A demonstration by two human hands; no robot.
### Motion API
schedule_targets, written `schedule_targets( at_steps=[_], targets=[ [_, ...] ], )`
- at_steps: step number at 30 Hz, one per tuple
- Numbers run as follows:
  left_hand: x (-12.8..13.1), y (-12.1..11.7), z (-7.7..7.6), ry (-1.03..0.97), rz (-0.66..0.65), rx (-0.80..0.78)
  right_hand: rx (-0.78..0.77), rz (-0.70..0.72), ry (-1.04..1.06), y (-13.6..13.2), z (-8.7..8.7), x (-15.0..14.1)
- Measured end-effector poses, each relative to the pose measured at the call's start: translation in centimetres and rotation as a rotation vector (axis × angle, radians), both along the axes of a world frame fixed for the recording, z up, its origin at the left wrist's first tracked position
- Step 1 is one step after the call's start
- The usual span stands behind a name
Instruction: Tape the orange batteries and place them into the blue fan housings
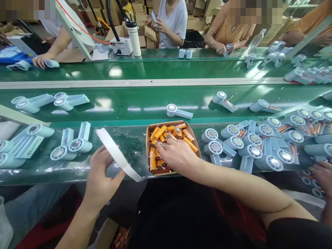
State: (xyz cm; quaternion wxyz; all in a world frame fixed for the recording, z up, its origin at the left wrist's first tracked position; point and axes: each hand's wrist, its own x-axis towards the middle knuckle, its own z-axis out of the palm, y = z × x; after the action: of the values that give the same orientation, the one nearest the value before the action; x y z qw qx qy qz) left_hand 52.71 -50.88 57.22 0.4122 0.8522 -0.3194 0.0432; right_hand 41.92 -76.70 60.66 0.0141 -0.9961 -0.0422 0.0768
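Observation:
My left hand (101,174) pinches a long white strip (116,154) that slants up and to the left over the green bench. My right hand (176,154) reaches into a small cardboard box (149,138) full of orange batteries (186,136), fingers curled down among them. Whether it grips a battery is hidden under the fingers. The box sits at the near edge of the bench, between my two hands.
Pale blue handheld fan bodies lie in groups at left (70,147) and right (249,145), with a single fan (177,111) on the green conveyor (129,103). Other people work across the belt. Another person's hand (323,174) is at the far right.

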Motion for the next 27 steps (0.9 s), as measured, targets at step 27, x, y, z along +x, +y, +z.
schedule_targets(
  at_steps=[27],
  targets=[
    [-2.5, -6.4, 4.5, -0.848, -0.586, 0.231, 1.706, -0.597, -0.695, -2.2, -2.1, -7.1]
  ],
)
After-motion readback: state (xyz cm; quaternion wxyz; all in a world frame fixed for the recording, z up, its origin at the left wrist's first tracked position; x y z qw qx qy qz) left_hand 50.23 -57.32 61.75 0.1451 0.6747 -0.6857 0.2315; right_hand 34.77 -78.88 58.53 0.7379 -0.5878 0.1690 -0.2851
